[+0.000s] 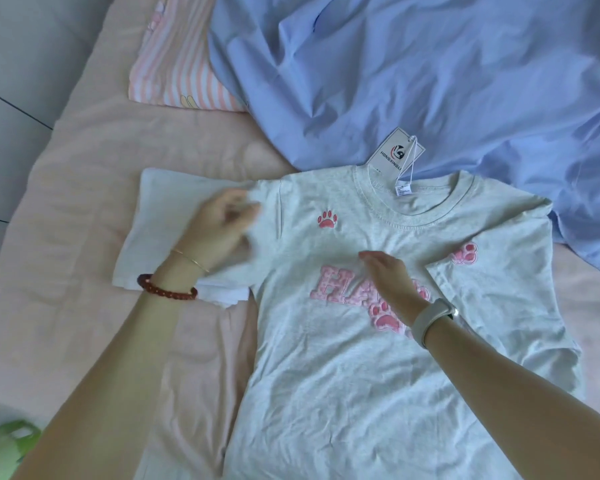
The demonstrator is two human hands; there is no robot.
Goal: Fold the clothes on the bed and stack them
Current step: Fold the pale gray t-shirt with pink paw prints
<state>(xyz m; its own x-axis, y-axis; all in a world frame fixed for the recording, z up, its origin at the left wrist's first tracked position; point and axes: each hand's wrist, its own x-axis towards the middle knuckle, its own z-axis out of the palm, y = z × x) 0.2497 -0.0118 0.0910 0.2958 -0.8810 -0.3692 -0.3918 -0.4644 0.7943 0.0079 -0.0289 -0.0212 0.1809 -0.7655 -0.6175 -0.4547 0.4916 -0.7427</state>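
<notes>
Folding stage: left hand pinches the grey T-shirt sleeve at centre left (blurred); right hand, fingers straight, presses the chest. Next: fold sleeve inward.

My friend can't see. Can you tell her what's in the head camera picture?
A grey T-shirt with pink paw prints lies flat on a pink bed. The left hand grips its sleeve while the right hand rests flat on its chest. A folded white garment lies under that sleeve, and a crumpled blue garment lies behind.
</notes>
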